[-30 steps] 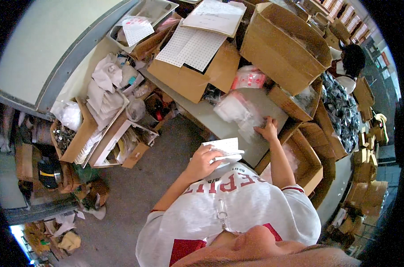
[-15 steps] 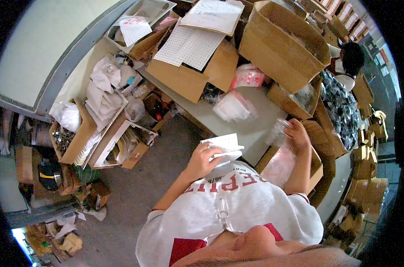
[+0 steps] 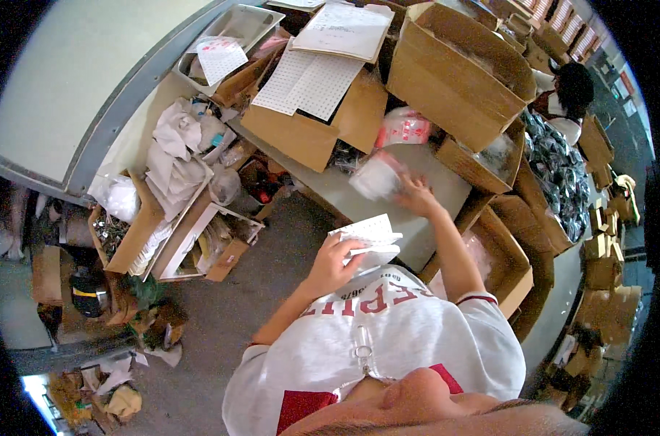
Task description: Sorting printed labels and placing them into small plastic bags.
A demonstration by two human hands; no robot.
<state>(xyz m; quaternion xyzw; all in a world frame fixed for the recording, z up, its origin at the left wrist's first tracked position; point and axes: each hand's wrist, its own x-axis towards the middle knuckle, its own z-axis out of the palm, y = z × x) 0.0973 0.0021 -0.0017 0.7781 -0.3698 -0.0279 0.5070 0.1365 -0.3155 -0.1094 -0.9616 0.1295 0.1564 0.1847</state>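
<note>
Close to my chest, my left hand is closed around a small stack of white printed sheets, with thicker white pieces under the top one. My right hand reaches over the grey table, its fingers stretched out at the edge of a pile of clear plastic bags. Nothing shows in that hand, though it is slightly blurred. Behind this pile lies a bundle of bags with red print. An open carton holding clear plastic stands to the right of my right forearm.
Printed label sheets lie on a carton at the back. A large open carton stands at the back right, near a box of black bags. Boxes of paper scraps sit left. Another person is at the far right.
My right hand has moved left from above the open carton to the pile of plastic bags. The clear bag it held is no longer in it. My left hand keeps its grip.
</note>
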